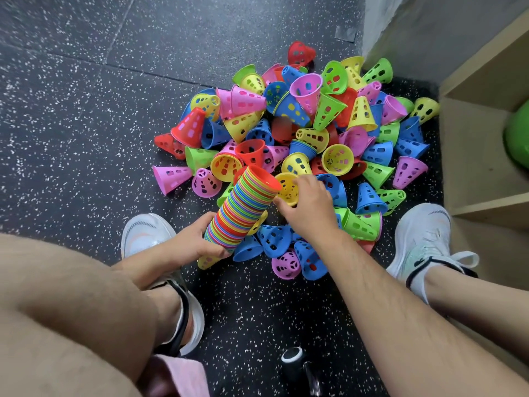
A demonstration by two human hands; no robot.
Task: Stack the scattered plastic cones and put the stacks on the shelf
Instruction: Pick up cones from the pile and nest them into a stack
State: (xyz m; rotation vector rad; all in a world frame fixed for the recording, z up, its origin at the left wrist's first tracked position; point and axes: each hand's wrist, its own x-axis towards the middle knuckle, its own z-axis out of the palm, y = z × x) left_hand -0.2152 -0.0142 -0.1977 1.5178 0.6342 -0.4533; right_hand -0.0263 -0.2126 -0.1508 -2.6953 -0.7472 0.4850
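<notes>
A heap of loose plastic cones (303, 124) in red, yellow, green, blue and pink lies on the dark speckled floor. My left hand (191, 239) grips the lower end of a long tilted stack of nested cones (243, 207), whose red open rim points up and away. My right hand (306, 207) pinches a yellow cone (287, 189) by its rim, right beside the top of the stack. The wooden shelf (483, 133) stands at the right edge.
My two white shoes (423, 239) sit on either side of the heap, knees bent. A green ball (518, 138) lies inside the shelf compartment. A black and white object (294, 365) stands on the floor near the bottom. A grey wall corner rises behind the shelf.
</notes>
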